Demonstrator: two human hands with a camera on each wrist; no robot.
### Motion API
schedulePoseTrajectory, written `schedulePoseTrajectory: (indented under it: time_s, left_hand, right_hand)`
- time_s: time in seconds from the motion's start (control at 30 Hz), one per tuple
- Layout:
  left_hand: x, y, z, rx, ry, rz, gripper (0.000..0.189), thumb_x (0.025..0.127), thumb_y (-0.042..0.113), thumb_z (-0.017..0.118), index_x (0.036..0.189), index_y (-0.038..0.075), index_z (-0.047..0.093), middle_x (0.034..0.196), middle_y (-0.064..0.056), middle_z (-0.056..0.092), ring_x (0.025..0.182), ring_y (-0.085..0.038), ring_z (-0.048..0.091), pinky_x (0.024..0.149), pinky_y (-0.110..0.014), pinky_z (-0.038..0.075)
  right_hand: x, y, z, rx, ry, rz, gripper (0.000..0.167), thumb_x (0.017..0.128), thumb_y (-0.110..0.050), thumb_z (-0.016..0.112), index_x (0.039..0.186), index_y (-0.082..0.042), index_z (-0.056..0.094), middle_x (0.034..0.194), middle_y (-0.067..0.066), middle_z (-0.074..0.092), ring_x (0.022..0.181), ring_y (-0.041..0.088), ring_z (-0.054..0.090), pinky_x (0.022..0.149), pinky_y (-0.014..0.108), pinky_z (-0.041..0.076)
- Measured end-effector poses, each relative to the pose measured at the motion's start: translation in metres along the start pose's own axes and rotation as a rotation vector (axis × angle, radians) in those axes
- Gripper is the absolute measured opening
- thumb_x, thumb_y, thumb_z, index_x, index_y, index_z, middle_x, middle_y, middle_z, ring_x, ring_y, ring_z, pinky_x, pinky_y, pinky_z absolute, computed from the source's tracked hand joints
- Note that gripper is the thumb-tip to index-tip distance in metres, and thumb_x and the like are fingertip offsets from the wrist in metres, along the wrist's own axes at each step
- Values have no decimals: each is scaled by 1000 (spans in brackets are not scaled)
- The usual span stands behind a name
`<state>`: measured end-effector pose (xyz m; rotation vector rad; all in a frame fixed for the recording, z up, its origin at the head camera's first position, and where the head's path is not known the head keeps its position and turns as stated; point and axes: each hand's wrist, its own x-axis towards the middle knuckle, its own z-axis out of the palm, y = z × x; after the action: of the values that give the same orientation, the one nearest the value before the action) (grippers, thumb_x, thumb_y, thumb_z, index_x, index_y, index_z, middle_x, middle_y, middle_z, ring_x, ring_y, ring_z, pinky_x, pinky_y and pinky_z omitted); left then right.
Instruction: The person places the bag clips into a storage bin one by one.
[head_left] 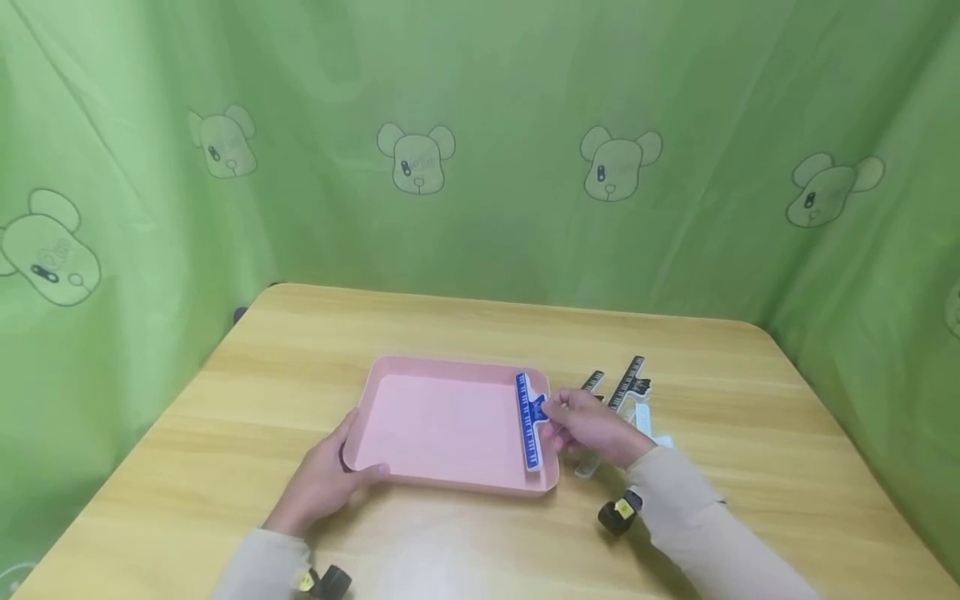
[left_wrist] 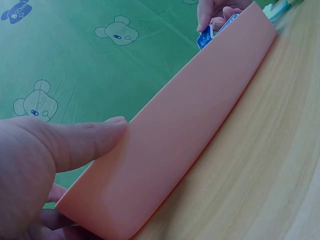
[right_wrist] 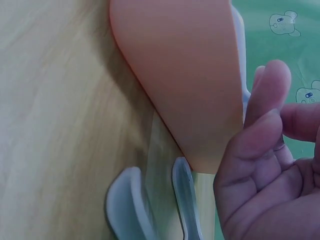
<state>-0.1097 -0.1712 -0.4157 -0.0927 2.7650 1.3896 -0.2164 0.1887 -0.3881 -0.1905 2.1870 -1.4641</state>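
A pink rectangular tray [head_left: 442, 425] rests on the table. At its near left corner my left hand [head_left: 324, 479] grips it, with the thumb [left_wrist: 95, 142] along the front wall and the fingers round the left side. Between thumb and fingers my right hand [head_left: 592, 423] pinches the handle of a blue page clip [head_left: 528, 425] printed with white piano keys. The clip's long bar lies over the inside of the tray, along the right wall. In the right wrist view the tray wall [right_wrist: 185, 75] hides most of the clip.
Right of the tray are black piano-key clips [head_left: 628, 385] and a pale blue clip [head_left: 643, 419], partly covered by the right hand. Pale clip ends [right_wrist: 131, 200] show beneath that hand in the right wrist view. A green curtain [head_left: 510, 242] surrounds the wooden table [head_left: 750, 433].
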Motion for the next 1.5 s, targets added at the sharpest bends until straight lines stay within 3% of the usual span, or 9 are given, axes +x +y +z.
schedulePoseTrajectory:
  time_s: [0.4, 0.73, 0.97, 1.37, 1.5]
  left_hand:
    - [0, -1, 2, -22, 29, 15, 106, 74, 41, 82, 153, 3, 23, 150, -24, 34, 134, -46, 35, 109, -61, 27]
    - [-5, -5, 8, -33, 47, 9, 104, 73, 39, 83, 152, 4, 26, 150, -22, 35, 134, -44, 36, 109, -60, 27]
    - [-6, -2, 6, -25, 55, 27, 104, 73, 39, 83, 151, -1, 27, 148, -26, 37, 133, -45, 37, 108, -60, 30]
    - [-7, -5, 9, -31, 57, 18, 105, 72, 39, 84, 152, 1, 27, 149, -23, 37, 134, -44, 37, 109, -59, 28]
    - [-5, -4, 8, -50, 59, 41, 104, 73, 39, 83, 152, 1, 27, 149, -23, 37, 134, -43, 37, 109, -59, 29]
  right_hand:
    - [1, 1, 3, -17, 21, -9, 24, 103, -23, 45, 105, 0, 53, 83, 10, 63, 66, 17, 57, 55, 24, 44]
    - [-3, 8, 7, -7, -23, -47, 24, 102, -23, 46, 101, 0, 53, 77, 7, 63, 62, 13, 55, 51, 21, 41]
    - [-5, 4, 7, 4, -23, -55, 23, 103, -20, 45, 103, 2, 52, 76, 7, 62, 61, 13, 54, 50, 20, 40]
    - [-6, 8, 10, -8, -27, -40, 22, 102, -20, 46, 102, 1, 53, 76, 8, 63, 60, 13, 53, 49, 20, 40]
    - [-5, 5, 8, -10, -29, -49, 23, 102, -21, 47, 100, 1, 53, 75, 8, 63, 59, 12, 53, 49, 19, 39]
